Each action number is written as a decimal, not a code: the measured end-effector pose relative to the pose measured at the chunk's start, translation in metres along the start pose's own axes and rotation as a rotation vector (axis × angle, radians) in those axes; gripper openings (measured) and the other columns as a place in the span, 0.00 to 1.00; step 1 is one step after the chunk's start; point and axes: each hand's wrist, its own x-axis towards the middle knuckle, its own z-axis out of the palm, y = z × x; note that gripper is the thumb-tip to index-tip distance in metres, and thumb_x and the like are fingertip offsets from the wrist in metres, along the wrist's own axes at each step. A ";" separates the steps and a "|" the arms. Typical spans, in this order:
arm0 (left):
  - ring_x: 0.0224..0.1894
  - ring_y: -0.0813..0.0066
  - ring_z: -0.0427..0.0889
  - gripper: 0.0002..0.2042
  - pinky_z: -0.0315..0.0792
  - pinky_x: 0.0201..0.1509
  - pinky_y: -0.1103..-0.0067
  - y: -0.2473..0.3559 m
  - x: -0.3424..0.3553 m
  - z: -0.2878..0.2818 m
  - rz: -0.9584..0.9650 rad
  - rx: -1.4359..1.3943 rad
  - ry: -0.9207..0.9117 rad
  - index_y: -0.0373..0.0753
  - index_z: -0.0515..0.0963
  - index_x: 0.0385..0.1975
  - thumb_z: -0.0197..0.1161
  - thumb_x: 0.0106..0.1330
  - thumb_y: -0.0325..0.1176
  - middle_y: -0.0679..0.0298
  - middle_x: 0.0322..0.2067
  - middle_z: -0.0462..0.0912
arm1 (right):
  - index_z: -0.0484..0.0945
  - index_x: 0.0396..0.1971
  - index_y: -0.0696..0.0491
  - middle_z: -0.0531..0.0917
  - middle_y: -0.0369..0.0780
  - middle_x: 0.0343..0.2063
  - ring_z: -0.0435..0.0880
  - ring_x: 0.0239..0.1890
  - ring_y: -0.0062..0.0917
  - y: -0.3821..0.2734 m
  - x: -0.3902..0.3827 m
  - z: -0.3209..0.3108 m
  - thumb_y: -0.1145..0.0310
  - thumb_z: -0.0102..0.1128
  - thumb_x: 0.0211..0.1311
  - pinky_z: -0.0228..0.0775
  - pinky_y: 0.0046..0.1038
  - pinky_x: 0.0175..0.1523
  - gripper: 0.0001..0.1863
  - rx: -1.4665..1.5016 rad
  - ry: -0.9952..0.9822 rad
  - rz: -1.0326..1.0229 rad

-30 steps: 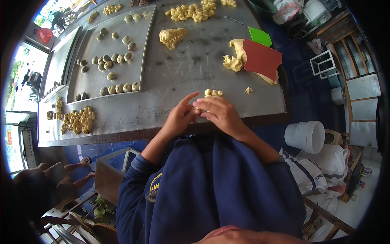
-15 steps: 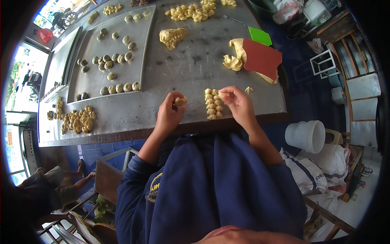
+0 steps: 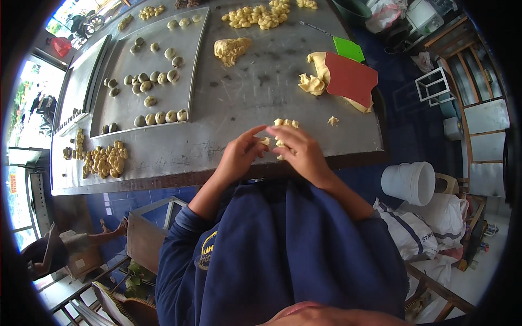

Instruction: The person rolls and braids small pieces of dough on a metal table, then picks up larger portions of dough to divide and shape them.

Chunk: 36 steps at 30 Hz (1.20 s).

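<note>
Above the near edge of the metal table, my left hand (image 3: 238, 157) pinches a small piece of pale dough (image 3: 265, 141) between thumb and fingers. My right hand (image 3: 302, 153) comes in from the other side, its fingers stretched and apart from the thumb, with the fingertips close to those of my left. Under and behind it lie rows of small dough pieces (image 3: 286, 124), partly hidden by the hand. A small scrap of dough (image 3: 333, 120) rests to the right of them.
A large tray (image 3: 125, 103) with filled dough balls lies left. Dough lumps (image 3: 103, 160) fill the near-left corner. A torn dough mass (image 3: 231, 50), a red scraper (image 3: 350, 80) over dough and a green spatula (image 3: 348, 49) are farther back. A white bucket (image 3: 409, 183) stands right.
My right hand has moved left from the dough rows to my left hand, its pinch now spread. My left hand has shifted right. At lower left, another person has changed posture.
</note>
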 end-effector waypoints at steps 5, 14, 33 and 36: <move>0.32 0.80 0.80 0.13 0.74 0.37 0.81 0.005 -0.002 0.008 0.067 -0.044 0.017 0.33 0.76 0.50 0.59 0.67 0.25 0.63 0.32 0.84 | 0.83 0.40 0.55 0.85 0.39 0.38 0.84 0.39 0.30 -0.001 -0.005 0.012 0.75 0.69 0.54 0.76 0.29 0.46 0.12 0.035 -0.067 -0.035; 0.35 0.78 0.82 0.11 0.75 0.42 0.80 -0.005 0.005 0.009 0.081 0.142 0.278 0.35 0.78 0.45 0.61 0.64 0.24 0.62 0.33 0.84 | 0.77 0.46 0.59 0.83 0.38 0.35 0.79 0.32 0.19 0.012 -0.005 -0.016 0.70 0.56 0.70 0.74 0.24 0.43 0.11 1.259 -0.188 0.696; 0.36 0.82 0.83 0.26 0.75 0.40 0.84 -0.005 0.006 0.014 0.038 -0.114 0.020 0.35 0.68 0.56 0.71 0.60 0.30 0.63 0.34 0.86 | 0.82 0.46 0.51 0.83 0.37 0.44 0.80 0.47 0.33 -0.005 -0.018 0.003 0.75 0.67 0.54 0.72 0.34 0.52 0.17 0.004 -0.078 0.019; 0.33 0.82 0.81 0.28 0.74 0.38 0.84 -0.005 0.006 0.015 0.140 -0.086 0.004 0.35 0.66 0.58 0.71 0.61 0.32 0.63 0.33 0.85 | 0.82 0.43 0.55 0.84 0.40 0.39 0.84 0.41 0.29 -0.004 -0.016 0.002 0.75 0.68 0.55 0.75 0.31 0.48 0.13 0.096 -0.066 0.071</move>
